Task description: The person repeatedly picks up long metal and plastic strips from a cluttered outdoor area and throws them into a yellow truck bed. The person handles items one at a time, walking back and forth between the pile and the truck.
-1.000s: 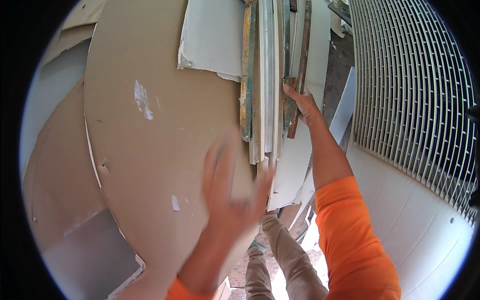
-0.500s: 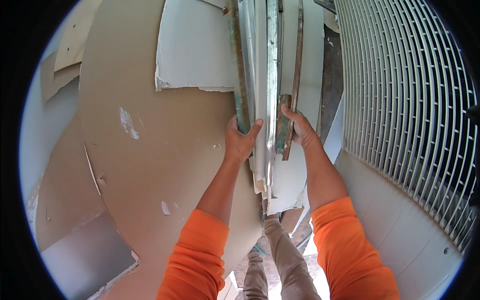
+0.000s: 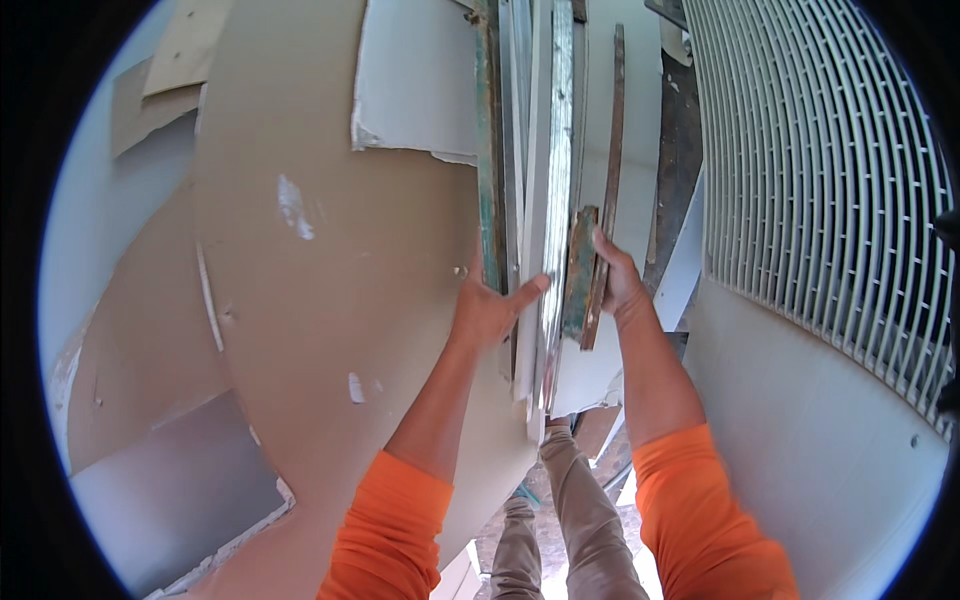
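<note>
Apparently, long rigid strips are the load: a rusty green strip [image 3: 488, 150], a white strip [image 3: 538, 150], a shiny strip [image 3: 561, 120], a short green piece [image 3: 579, 280] and a thin brown strip [image 3: 614, 130]. They run roughly parallel along the right edge of a large brown board [image 3: 390, 240], with the brown strip over a pale board [image 3: 637, 150]; near ends point toward the pale board's near edge.

Handling, my estimate: stiff, moderately heavy as a group, the shiny one slick, the rusty ones rough, ends possibly sharp. I would hold the group from both outer sides, keeping palms off the end faces; loose strips may shear past each other.

Left hand [image 3: 490, 310]: fingers at the green strip's outer side, thumb reaching across toward the shiny strip; I cannot tell whether it is squeezing. Right hand [image 3: 622, 280]: clamped on the brown strip, thumb by the short green piece.

Outward: a torn white offcut [image 3: 415, 80] at the brown board's far side; a slatted grille [image 3: 820, 180] beyond the pale board's right edge.
</note>
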A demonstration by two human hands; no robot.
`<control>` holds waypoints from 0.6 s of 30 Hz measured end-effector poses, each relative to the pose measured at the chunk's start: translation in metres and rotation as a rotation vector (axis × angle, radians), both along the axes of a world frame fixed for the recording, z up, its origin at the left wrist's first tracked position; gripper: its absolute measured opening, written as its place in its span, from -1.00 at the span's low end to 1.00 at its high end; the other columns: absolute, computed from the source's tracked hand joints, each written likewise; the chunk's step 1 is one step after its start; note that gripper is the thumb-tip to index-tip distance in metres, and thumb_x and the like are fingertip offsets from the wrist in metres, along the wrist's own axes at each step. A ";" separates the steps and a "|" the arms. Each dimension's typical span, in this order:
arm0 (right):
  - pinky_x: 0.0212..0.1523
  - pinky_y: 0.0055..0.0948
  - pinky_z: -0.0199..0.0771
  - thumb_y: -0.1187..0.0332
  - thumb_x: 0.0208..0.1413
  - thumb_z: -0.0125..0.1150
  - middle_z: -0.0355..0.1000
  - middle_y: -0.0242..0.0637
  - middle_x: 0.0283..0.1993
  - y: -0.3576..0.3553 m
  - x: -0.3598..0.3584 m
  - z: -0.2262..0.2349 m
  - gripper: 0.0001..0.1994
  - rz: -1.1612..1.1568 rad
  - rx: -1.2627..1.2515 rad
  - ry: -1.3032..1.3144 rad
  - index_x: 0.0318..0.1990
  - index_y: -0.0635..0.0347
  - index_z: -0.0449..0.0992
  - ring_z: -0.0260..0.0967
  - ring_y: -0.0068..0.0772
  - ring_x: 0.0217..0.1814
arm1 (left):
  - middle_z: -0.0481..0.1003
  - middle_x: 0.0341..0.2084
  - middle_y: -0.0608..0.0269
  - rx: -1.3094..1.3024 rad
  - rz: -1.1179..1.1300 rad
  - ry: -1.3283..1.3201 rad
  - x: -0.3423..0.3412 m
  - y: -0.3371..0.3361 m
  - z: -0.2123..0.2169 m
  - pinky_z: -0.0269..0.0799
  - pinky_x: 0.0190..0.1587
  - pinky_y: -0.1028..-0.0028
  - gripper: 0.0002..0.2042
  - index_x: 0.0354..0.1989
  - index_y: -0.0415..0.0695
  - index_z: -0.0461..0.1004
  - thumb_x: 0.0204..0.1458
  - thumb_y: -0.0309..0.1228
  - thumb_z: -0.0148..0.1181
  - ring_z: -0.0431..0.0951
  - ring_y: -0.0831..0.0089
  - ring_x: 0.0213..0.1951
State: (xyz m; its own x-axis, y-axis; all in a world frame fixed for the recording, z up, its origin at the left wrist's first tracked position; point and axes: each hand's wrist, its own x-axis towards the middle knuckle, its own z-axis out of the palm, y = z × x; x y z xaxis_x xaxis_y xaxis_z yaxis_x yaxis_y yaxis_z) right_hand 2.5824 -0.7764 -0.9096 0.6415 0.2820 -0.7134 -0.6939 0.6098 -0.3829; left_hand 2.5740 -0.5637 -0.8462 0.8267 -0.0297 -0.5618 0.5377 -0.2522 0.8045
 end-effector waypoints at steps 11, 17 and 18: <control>-0.15 -0.19 0.64 0.16 0.03 0.47 0.54 -0.26 -0.24 0.068 -0.121 0.145 -0.54 -0.013 0.055 0.084 -0.01 0.23 0.51 0.56 -0.28 -0.20 | 0.39 0.24 -0.10 0.076 -0.087 -0.021 -0.113 0.053 0.179 0.25 0.34 0.34 0.06 0.51 -0.22 -0.10 -0.10 -0.32 0.54 0.41 0.19 0.27; -0.04 -0.17 0.62 0.23 -0.01 0.49 0.53 -0.18 -0.08 0.107 -0.188 0.251 -0.44 0.010 0.110 -0.053 0.13 0.27 0.45 0.55 -0.19 -0.08 | 0.39 0.24 -0.19 0.261 -0.165 -0.080 -0.193 0.087 0.296 0.31 0.31 0.28 0.14 0.53 -0.13 -0.18 -0.14 -0.25 0.56 0.43 0.02 0.27; -0.01 -0.16 0.61 0.24 -0.02 0.49 0.53 -0.16 -0.05 0.114 -0.197 0.271 -0.41 0.016 0.148 -0.106 0.16 0.28 0.44 0.55 -0.17 -0.05 | 0.39 0.25 -0.20 0.315 -0.177 -0.115 -0.205 0.094 0.317 0.32 0.31 0.27 0.15 0.54 -0.12 -0.18 -0.15 -0.23 0.56 0.43 -0.01 0.27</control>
